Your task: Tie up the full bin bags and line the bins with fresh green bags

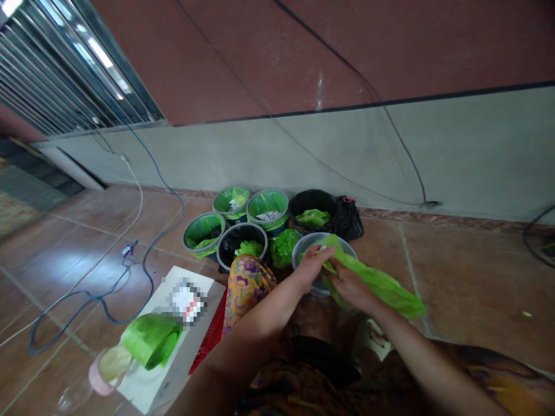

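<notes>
both hands, left hand (313, 263) and right hand (349, 287), are gripping a green bag (381, 286) closed-fingered over the grey bucket (303, 249), probably lining it, next needing the rim stretched.

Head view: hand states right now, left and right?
Left hand: closed on the green bag at the grey bucket rim.
Right hand: closed on the same green bag.

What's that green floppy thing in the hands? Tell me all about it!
The green plastic bag is thin, shiny and crumpled, bright lime in colour. It stretches from the rim of a grey bucket out to the right, sagging over the tiled floor. The left hand pinches its end at the bucket, and the right hand grips it further along.
</notes>
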A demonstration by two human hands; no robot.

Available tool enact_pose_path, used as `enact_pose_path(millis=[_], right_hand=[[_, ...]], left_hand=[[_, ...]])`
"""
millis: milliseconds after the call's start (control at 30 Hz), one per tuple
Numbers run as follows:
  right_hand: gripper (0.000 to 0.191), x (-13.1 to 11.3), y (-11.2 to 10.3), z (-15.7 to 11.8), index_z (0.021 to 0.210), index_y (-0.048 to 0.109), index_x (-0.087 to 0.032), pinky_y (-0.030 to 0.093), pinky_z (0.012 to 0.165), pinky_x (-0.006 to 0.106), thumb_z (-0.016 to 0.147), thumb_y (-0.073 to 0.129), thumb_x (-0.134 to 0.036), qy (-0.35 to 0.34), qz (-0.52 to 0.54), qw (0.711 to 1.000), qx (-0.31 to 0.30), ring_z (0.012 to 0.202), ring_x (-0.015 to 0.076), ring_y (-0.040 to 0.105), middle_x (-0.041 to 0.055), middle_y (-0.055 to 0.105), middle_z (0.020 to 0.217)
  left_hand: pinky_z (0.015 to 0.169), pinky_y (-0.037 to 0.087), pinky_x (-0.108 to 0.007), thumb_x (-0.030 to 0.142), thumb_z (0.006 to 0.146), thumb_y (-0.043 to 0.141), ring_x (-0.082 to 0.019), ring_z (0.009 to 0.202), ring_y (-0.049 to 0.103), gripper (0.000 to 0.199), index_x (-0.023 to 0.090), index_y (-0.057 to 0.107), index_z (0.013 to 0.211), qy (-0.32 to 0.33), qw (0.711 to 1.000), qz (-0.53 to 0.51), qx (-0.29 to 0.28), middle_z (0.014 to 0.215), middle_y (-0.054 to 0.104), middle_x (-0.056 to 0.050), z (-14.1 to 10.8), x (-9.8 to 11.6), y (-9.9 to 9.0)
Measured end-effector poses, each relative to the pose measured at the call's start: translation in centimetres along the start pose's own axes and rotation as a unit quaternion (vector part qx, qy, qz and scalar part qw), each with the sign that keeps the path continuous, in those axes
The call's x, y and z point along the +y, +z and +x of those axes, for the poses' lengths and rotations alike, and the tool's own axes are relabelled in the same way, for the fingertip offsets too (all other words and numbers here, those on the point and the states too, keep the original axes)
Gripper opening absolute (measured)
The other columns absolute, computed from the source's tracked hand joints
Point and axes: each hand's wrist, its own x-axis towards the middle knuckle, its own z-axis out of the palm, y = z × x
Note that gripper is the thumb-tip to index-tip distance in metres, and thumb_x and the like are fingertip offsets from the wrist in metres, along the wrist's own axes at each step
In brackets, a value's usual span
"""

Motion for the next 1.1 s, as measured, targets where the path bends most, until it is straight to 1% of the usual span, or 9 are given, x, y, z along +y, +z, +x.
enact_pose_path(millis=[100, 200, 267, 400, 533, 667, 767, 900, 1100], right_hand=[[0.049, 0.1, 1.6, -0.9, 0.129, 0.053, -0.011, 0.043, 0.101, 0.037, 0.083, 0.053, -0.028, -0.017, -0.103, 0.991, -0.079, 0.116, 0.0254, 0.059, 0.0174, 0.061, 0.127], [0.065, 0.1, 1.7, -1.3, 0.14, 0.042, -0.011, 0.045, 0.098, 0.034, 0.078, 0.058, -0.025, -0.021, -0.151, 0.981, -0.117, 0.115, 0.0243, 0.059, 0.0164, 0.058, 0.131], [0.065, 0.1, 1.0, -1.1, 0.14, 0.043, -0.013, 0.046, 0.094, 0.034, 0.078, 0.058, -0.026, -0.023, -0.171, 0.976, -0.133, 0.113, 0.0242, 0.06, 0.015, 0.06, 0.13], [0.038, 0.1, -1.5, 0.1, 0.12, 0.062, -0.013, 0.047, 0.089, 0.035, 0.086, 0.052, -0.027, 0.004, -0.201, 0.977, -0.071, 0.102, 0.0241, 0.065, 0.0137, 0.069, 0.113], [0.039, 0.3, -2.6, 1.4, 0.123, 0.06, -0.012, 0.044, 0.093, 0.034, 0.087, 0.053, -0.025, 0.006, -0.226, 0.974, 0.019, 0.106, 0.0236, 0.063, 0.0154, 0.066, 0.118], [0.049, 0.8, -1.5, 2.2, 0.128, 0.055, -0.011, 0.041, 0.098, 0.034, 0.081, 0.058, -0.022, -0.003, -0.248, 0.969, -0.016, 0.115, 0.026, 0.057, 0.0155, 0.061, 0.126], [0.038, 1.1, -0.6, 2.4, 0.117, 0.062, -0.012, 0.043, 0.093, 0.033, 0.081, 0.055, -0.021, 0.021, -0.281, 0.956, -0.079, 0.111, 0.0263, 0.06, 0.0148, 0.066, 0.116], [0.024, 1.8, -0.7, 2.2, 0.096, 0.069, -0.014, 0.046, 0.081, 0.031, 0.083, 0.051, -0.022, 0.054, -0.311, 0.94, -0.127, 0.098, 0.0261, 0.065, 0.0145, 0.071, 0.102], [0.025, 2.5, -3.6, 3.3, 0.097, 0.071, -0.016, 0.045, 0.077, 0.029, 0.081, 0.052, -0.021, 0.115, -0.289, 0.95, 0.004, 0.094, 0.0239, 0.065, 0.0118, 0.072, 0.098]], left_hand=[[0.074, 0.046, -0.027, 0.022, 0.06, 0.078, -0.015, 0.073, 0.059, 0.037, 0.017, 0.071, 0.096, 0.054, 0.994, 0.09, -0.014, 0.08, 0.067, -0.001, 0.3, -0.3, -0.6], [0.067, 0.045, -0.025, 0.015, 0.068, 0.065, -0.013, 0.063, 0.055, 0.01, 0.017, 0.072, 0.074, 0.081, 0.98, 0.181, 0.025, 0.061, 0.06, 0.003, 1.6, -1.5, -2.0], [0.066, 0.045, -0.025, 0.013, 0.072, 0.058, -0.014, 0.062, 0.055, 0.015, 0.018, 0.072, 0.068, 0.096, 0.968, 0.225, 0.062, 0.055, 0.058, 0.003, 2.7, -2.1, -3.1], [0.07, 0.047, -0.026, 0.013, 0.074, 0.057, -0.016, 0.067, 0.061, 0.017, 0.02, 0.072, 0.069, 0.121, 0.954, 0.256, 0.1, 0.06, 0.063, 0.001, 3.8, -2.2, -4.8], [0.082, 0.048, -0.029, 0.015, 0.074, 0.061, -0.018, 0.08, 0.064, 0.013, 0.021, 0.073, 0.075, 0.188, 0.948, 0.244, 0.082, 0.08, 0.071, -0.003, 3.7, -1.8, -5.1], [0.09, 0.047, -0.028, 0.014, 0.076, 0.06, -0.016, 0.091, 0.064, 0.014, 0.019, 0.073, 0.08, 0.261, 0.935, 0.241, 0.002, 0.094, 0.072, -0.004, 3.3, -2.0, -4.7], [0.087, 0.049, -0.027, 0.016, 0.08, 0.056, -0.015, 0.088, 0.065, 0.018, 0.018, 0.072, 0.087, 0.253, 0.929, 0.269, -0.034, 0.092, 0.072, -0.003, 3.1, -2.3, -4.7], [0.083, 0.05, -0.027, 0.017, 0.085, 0.049, -0.015, 0.082, 0.066, 0.024, 0.017, 0.072, 0.092, 0.213, 0.91, 0.352, 0.057, 0.087, 0.073, -0.003, 3.3, -2.0, -5.9], [0.089, 0.047, -0.027, 0.014, 0.086, 0.046, -0.017, 0.095, 0.064, 0.026, 0.018, 0.07, 0.097, 0.212, 0.826, 0.488, 0.188, 0.103, 0.07, -0.007, 3.6, -1.2, -8.3]])
